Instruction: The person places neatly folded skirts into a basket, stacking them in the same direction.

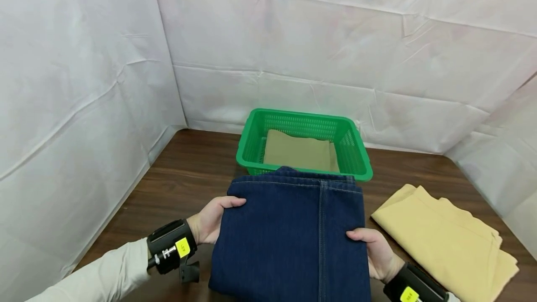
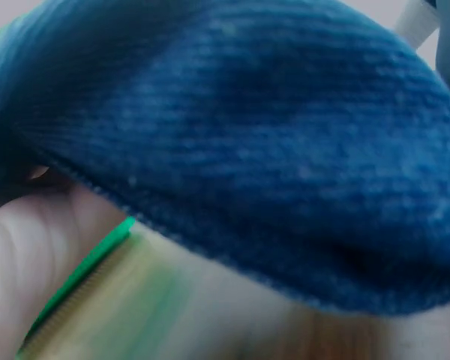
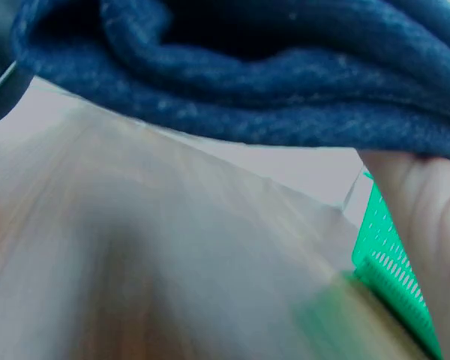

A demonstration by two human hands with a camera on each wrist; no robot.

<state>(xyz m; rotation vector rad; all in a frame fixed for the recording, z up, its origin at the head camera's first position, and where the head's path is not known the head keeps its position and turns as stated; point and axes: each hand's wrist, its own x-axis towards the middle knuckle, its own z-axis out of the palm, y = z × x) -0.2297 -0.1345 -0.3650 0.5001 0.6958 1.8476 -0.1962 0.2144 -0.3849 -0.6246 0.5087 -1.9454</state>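
A folded piece of dark blue denim (image 1: 289, 236) with a stitched seam is held up between both hands in the head view. My left hand (image 1: 211, 218) grips its left edge, thumb on top and fingers hidden beneath. On the opposite edge, my right hand (image 1: 375, 253) holds it the same way. The denim's far edge overlaps the front rim of a green basket (image 1: 362, 157). Close up, the left wrist view shows the denim (image 2: 270, 150) bulging over the left hand (image 2: 30, 255). Layered denim folds (image 3: 285, 90) lie over the right hand (image 3: 427, 225) in the right wrist view.
Inside the basket lies a folded khaki cloth (image 1: 298, 153). A folded pale yellow cloth (image 1: 449, 246) rests on the brown wooden table (image 1: 189, 167) at the right. White sheeting (image 1: 293, 45) encloses the table at the back and sides.
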